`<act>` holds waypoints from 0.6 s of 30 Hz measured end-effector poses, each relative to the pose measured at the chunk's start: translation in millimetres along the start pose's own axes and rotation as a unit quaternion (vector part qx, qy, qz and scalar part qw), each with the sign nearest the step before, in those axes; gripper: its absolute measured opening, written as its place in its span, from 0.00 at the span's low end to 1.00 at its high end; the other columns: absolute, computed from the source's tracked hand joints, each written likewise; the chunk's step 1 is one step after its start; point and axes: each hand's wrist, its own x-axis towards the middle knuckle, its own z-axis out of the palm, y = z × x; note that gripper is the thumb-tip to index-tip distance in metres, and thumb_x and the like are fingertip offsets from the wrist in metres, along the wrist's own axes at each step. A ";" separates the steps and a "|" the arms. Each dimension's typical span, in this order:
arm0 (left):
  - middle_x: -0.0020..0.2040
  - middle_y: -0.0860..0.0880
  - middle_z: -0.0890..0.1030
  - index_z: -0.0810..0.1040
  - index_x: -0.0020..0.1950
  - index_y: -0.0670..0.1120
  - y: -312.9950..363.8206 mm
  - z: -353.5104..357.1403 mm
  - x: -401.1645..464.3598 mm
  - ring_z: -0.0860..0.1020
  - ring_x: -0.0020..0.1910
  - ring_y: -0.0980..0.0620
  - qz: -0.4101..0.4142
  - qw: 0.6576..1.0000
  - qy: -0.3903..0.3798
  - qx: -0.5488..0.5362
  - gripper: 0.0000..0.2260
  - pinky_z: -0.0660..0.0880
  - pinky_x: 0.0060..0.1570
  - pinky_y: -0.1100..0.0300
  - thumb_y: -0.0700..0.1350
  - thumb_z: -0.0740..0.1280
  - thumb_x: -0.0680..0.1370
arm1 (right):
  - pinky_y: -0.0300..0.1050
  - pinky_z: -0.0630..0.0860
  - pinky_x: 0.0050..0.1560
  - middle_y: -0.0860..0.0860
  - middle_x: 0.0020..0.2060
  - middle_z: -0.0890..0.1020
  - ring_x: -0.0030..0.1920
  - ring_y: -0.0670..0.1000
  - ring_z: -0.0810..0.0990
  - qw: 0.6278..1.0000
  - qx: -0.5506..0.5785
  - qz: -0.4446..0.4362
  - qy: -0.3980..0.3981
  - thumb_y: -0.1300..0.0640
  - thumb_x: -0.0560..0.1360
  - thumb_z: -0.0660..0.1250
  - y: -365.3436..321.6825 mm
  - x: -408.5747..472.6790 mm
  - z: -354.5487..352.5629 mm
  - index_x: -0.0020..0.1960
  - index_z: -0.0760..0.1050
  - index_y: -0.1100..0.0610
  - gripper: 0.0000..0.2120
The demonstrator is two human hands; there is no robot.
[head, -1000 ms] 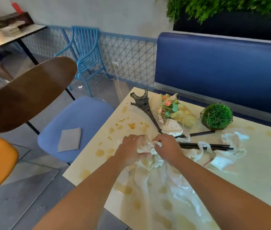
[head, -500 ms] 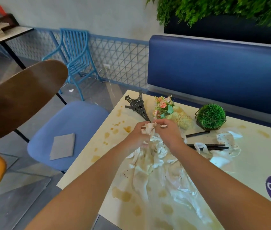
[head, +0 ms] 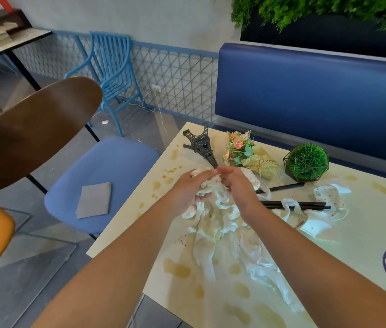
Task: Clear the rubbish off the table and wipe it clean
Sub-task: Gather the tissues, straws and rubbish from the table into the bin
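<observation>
Head view shows our left hand [head: 188, 191] and right hand [head: 237, 185] meeting over the middle of the table [head: 364, 233], both bunched into the top of a crumpled white plastic bag [head: 213, 223]. Our left fingers curl under the wad and our right fingers close over it from the other side, so both hands grip the bag. Its long axis runs from the grip toward six o'clock, trailing down the tabletop over the brown spill stains [head: 177, 268].

More rubbish lies at three o'clock from the grip: black chopsticks [head: 305, 204] lying roughly crosswise, and torn white wrappers [head: 324, 209] just beyond them. Our right hand is the nearer one to those, so we judge it the natural hand to reach out next while the left keeps the bag.

At twelve o'clock, close to our knuckles, stand the Eiffel tower model [head: 200, 145], the flower bundle [head: 246, 152] and the green ball plant [head: 306, 162]; these look like decoration, not rubbish. A grey cloth [head: 95, 200] lies on the blue chair seat [head: 121, 162] at nine o'clock, well apart, and wiping has not begun.
</observation>
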 end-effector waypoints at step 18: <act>0.58 0.48 0.75 0.72 0.60 0.46 1.3 -40.9 -0.2 0.77 0.53 0.51 0.044 0.985 0.144 -0.089 0.14 0.81 0.49 0.51 0.43 0.71 0.77 | 0.43 0.77 0.47 0.50 0.47 0.84 0.45 0.47 0.79 0.999 -0.022 0.006 0.047 0.57 0.76 0.69 22.8 0.7 -4.3 0.50 0.79 0.49 0.05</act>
